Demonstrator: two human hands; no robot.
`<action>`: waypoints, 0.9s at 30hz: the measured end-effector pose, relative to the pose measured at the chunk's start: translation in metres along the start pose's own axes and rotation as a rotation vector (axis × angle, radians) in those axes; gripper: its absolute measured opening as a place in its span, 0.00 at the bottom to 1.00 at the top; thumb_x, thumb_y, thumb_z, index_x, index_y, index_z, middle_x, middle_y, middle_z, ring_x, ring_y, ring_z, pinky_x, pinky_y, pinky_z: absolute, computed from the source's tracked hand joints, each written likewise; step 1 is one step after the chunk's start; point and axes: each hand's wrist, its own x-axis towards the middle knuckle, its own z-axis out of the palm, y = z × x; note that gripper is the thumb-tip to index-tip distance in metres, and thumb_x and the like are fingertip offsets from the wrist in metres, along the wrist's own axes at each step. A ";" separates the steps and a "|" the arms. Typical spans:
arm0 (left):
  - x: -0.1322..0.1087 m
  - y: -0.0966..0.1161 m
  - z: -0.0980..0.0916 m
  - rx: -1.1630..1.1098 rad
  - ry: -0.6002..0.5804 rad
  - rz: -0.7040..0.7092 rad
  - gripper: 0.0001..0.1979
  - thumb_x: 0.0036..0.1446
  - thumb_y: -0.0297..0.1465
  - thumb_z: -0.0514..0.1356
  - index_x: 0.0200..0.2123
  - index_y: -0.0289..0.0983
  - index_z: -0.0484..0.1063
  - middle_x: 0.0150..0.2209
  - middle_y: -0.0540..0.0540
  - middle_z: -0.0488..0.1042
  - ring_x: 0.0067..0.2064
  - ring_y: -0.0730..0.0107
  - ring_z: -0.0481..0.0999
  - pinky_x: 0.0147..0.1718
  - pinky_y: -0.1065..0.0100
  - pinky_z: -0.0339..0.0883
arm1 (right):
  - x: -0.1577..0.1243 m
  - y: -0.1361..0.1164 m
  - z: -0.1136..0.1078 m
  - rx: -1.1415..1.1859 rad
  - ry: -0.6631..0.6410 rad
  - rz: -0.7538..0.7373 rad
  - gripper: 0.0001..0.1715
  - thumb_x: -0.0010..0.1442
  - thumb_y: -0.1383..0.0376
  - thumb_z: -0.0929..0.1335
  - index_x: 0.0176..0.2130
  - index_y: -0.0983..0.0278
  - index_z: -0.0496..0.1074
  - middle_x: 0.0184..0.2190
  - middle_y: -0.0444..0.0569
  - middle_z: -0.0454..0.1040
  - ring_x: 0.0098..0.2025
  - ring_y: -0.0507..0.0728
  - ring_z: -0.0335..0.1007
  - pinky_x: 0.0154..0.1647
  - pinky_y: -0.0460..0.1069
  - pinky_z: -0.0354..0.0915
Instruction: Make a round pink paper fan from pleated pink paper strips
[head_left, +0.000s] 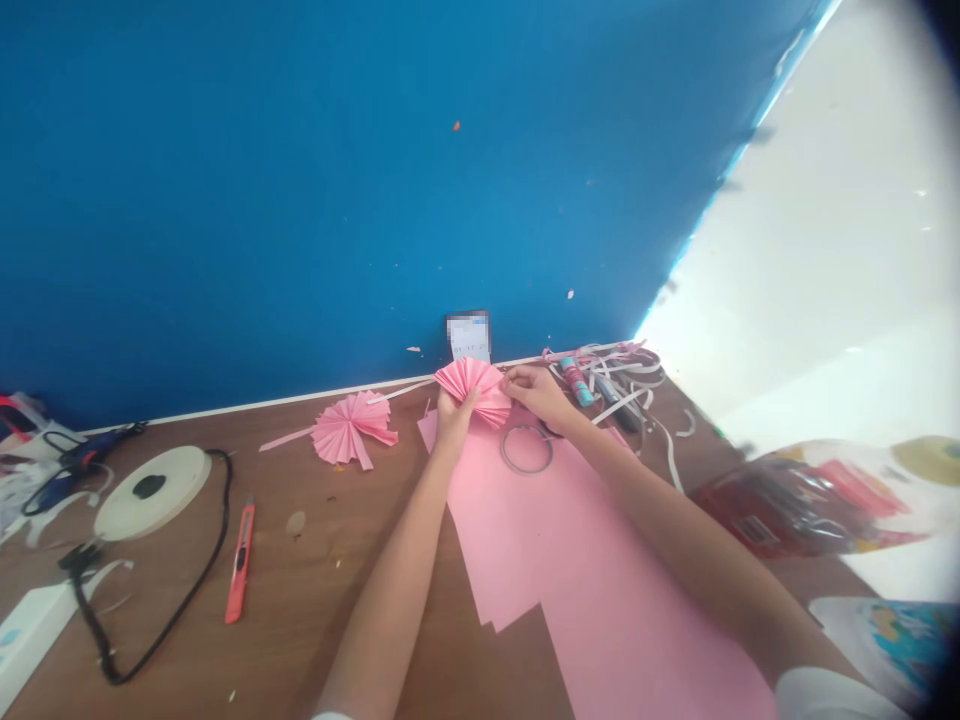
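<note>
A pleated pink paper fan (472, 385) is spread open in front of the blue wall. My left hand (453, 418) grips it from below, thumb across its folds. At the fan's right edge, my right hand (541, 393) pinches with thumb and forefinger; the fan's edge lies at the fingertips. Pink paper sheets (517, 550) lie under my forearms, with a thin grey ring (526, 449) on them below the fan. Left of my hands rests a second pleated pink paper piece (349, 432), with a strip reaching out from it.
A phone (469, 336) leans against the wall. Left are a red box cutter (240, 562), a white round disc (154, 492), a black cable (225, 500) and a white power strip (34, 640). Right are a glue stick (577, 382), paper strips (637, 395) and a plastic bag (802, 500).
</note>
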 end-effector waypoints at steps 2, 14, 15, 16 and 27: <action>0.000 -0.001 0.000 -0.008 -0.001 -0.004 0.26 0.52 0.38 0.62 0.54 0.40 0.63 0.50 0.43 0.71 0.51 0.64 0.70 0.52 0.63 0.62 | 0.000 0.000 0.000 0.003 -0.001 -0.017 0.12 0.50 0.58 0.69 0.30 0.66 0.71 0.24 0.44 0.69 0.24 0.49 0.60 0.26 0.46 0.57; 0.002 0.000 -0.001 -0.002 0.024 0.002 0.24 0.54 0.39 0.60 0.53 0.41 0.63 0.50 0.44 0.71 0.53 0.64 0.69 0.55 0.63 0.60 | -0.005 -0.006 0.005 0.020 0.012 -0.033 0.10 0.53 0.60 0.66 0.34 0.63 0.68 0.19 0.40 0.66 0.21 0.50 0.60 0.25 0.46 0.58; 0.002 0.000 0.000 0.000 0.023 0.003 0.23 0.54 0.39 0.60 0.53 0.41 0.64 0.51 0.44 0.70 0.53 0.64 0.69 0.55 0.62 0.60 | -0.005 -0.006 0.005 0.016 0.013 -0.027 0.10 0.53 0.60 0.66 0.34 0.63 0.67 0.19 0.40 0.66 0.22 0.50 0.61 0.25 0.46 0.59; 0.002 0.000 0.000 0.004 0.020 0.002 0.23 0.54 0.39 0.60 0.53 0.41 0.64 0.51 0.44 0.70 0.53 0.64 0.69 0.54 0.62 0.61 | -0.005 -0.007 0.005 0.015 0.012 -0.020 0.10 0.53 0.60 0.66 0.34 0.63 0.67 0.19 0.41 0.66 0.22 0.50 0.61 0.25 0.47 0.59; 0.001 0.001 -0.001 0.039 -0.006 0.010 0.25 0.55 0.39 0.59 0.56 0.41 0.61 0.53 0.43 0.68 0.56 0.63 0.67 0.56 0.63 0.58 | -0.004 -0.003 0.002 0.042 -0.065 -0.038 0.09 0.52 0.62 0.66 0.35 0.63 0.66 0.20 0.39 0.64 0.23 0.49 0.58 0.27 0.45 0.55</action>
